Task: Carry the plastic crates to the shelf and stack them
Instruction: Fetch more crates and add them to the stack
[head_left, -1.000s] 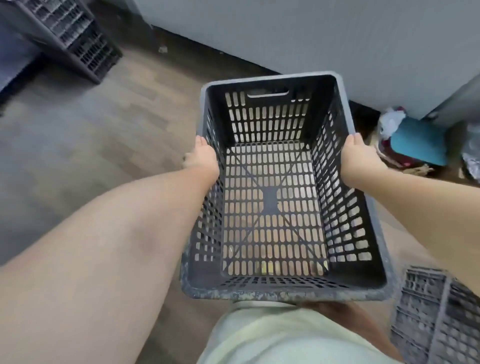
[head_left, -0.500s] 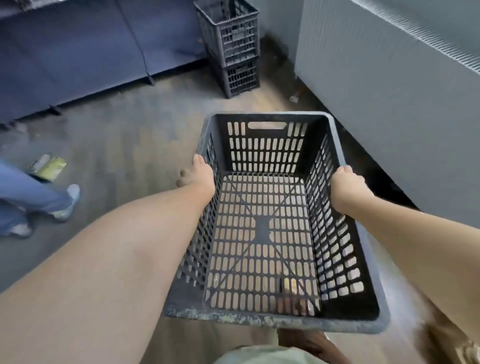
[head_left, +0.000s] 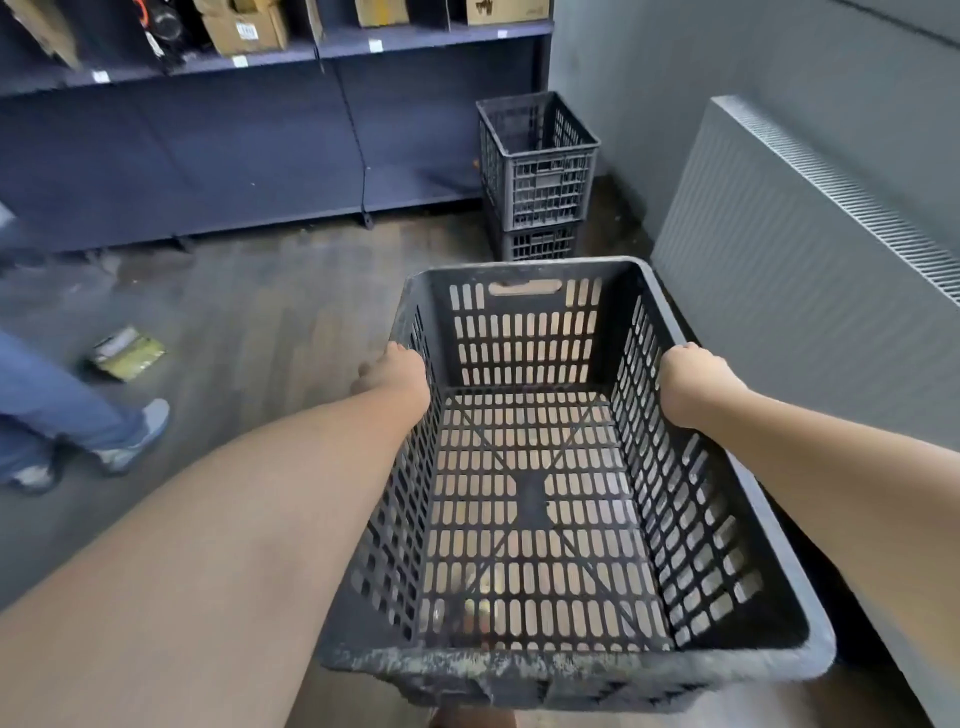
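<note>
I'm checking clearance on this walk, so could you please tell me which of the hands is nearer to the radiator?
Right. The right hand grips the carried crate's rim on the side facing the radiator; the left hand grips the opposite rim, across the crate from it.

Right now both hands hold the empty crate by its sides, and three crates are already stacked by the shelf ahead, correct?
Not quite: the head view shows two stacked crates by the shelf, not three. The left hand and right hand do hold the empty crate by its sides.
</note>
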